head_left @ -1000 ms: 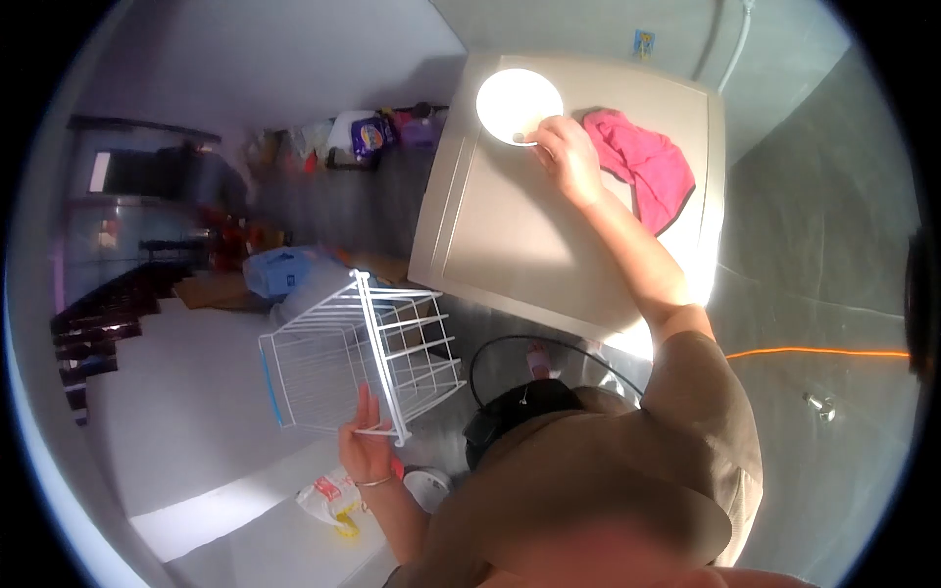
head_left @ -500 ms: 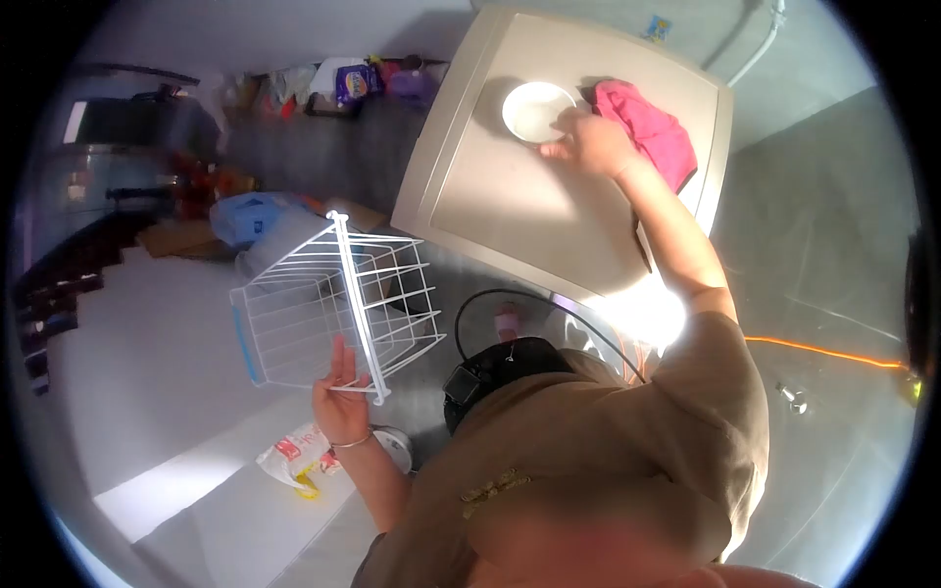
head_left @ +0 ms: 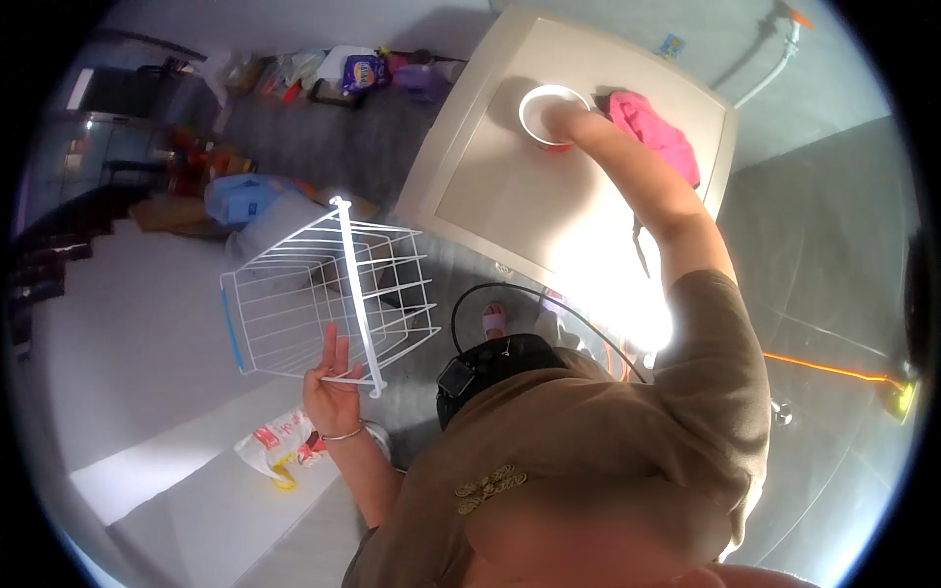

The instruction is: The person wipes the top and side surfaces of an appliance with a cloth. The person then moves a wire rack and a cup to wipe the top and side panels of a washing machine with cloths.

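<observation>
My left hand (head_left: 331, 394) grips a white wire basket (head_left: 360, 294) by its lower corner, thumb and some fingers round the wire and other fingers stretched out. The basket is tilted in the air, with a blue strip on its far left edge. My right hand (head_left: 569, 122) reaches into a white bowl (head_left: 526, 120) on top of a beige appliance (head_left: 510, 206); its fingers are hidden inside, so what they hold does not show. A bit of red shows at the bowl's lower rim. Right of the bowl lies a crumpled pink cloth (head_left: 659, 137), partly behind my forearm.
A black cable (head_left: 490, 285) arches between me and the appliance. On the floor lie a plastic bag (head_left: 274, 441) with red print and a blue bag (head_left: 240, 199). Packets (head_left: 365, 74) line the far wall. An orange cord (head_left: 833, 367) runs along the right wall.
My right hand has gone from the bowl's right rim to inside it. My left hand still holds the basket, which has shifted slightly left and up in view.
</observation>
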{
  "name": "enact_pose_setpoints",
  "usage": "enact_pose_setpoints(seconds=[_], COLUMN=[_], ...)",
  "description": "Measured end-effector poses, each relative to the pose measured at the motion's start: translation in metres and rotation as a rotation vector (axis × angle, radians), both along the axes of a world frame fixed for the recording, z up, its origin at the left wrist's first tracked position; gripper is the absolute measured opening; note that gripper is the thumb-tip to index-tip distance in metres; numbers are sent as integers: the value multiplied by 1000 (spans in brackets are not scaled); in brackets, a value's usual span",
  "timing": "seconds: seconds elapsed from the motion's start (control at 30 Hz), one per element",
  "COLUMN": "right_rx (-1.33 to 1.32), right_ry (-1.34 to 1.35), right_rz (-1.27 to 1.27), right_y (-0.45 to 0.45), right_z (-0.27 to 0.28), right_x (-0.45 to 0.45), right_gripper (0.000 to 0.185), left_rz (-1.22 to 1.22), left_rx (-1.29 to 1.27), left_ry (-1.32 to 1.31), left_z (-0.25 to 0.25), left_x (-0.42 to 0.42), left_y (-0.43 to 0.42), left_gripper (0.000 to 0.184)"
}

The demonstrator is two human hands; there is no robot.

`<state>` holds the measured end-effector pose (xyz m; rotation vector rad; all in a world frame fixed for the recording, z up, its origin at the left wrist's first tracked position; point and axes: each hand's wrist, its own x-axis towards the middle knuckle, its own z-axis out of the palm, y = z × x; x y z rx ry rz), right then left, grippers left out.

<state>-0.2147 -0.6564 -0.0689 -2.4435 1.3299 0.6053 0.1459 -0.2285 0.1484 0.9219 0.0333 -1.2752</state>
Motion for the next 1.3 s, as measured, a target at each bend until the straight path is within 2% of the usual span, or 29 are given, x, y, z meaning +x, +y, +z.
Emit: enact_pose_setpoints(seconds=[0.07, 0.17, 0.37, 0.47, 0.53, 0.57, 0.63, 0.67, 0.73, 0.77, 0.8, 0.87, 1.0, 1.07, 1.13, 1.2, 1.27, 1.3], right_rx=[9, 56, 53, 26, 131, 124, 422, 413, 706, 863, 854, 1041, 1061, 1102, 1185, 1166, 1046, 1043], right_ry=[36, 48, 53, -26, -266, -259, -1055, -1056, -1502, -1678, -1683, -1948, -2126, -2157, -2224, -2246, -2227, -2235], right_rz=[19, -17, 4, 21, -59, -54, -301, -303, -663, -688, -689, -739, -715, -678, -741, -774, -982, -981], right_y=[-3, 1, 0, -1, -2, -7, -9, -9, 11, 17, 26, 44, 71, 78, 84, 88, 96, 97], right_z=[-4, 6, 11, 13, 31, 35, 39, 41, 60, 62, 68, 80, 89, 88, 90, 95, 108, 109], right_x=[-3, -12, -16, -24, -33, -39, -51, -54, -56, -59, -59, -58, -50, -49, -41, -35, -28, -26], right_gripper=[31, 32, 29, 29, 32, 32, 29, 29, 25, 25, 25, 30, 32, 33, 31, 30, 30, 30], left_rz=[-1, 2, 69, 37, 27, 22, 17, 14, 17, 27, 19, 26, 5, 16, 6, -7, -17, -22], left_rx=[13, 21, 48, -2, -6, -10, -28, -45, -40, -30, -34, -45, -64, -38, -44, -52, -55, -56], left_ry=[-52, -94, -61, -36, -41, -39, -42, -42, -26, -10, -9, 12, 48, 7, 13, 17, 33, 29], left_z=[-1, -4, -6, -10, -7, -6, -7, -8, -10, -11, -13, -16, -15, -12, -18, -18, -16, -17], left_x=[0, 0, -4, 1, 0, -1, 0, 1, 4, 5, 5, 6, 7, 7, 14, 19, 18, 20], left_y=[1, 3, 3, 6, 5, 3, 5, 6, 7, 7, 7, 8, 6, 4, 7, 8, 6, 6], left_gripper=[27, 22, 26, 29, 29, 29, 30, 32, 34, 36, 36, 39, 40, 33, 28, 24, 18, 18])
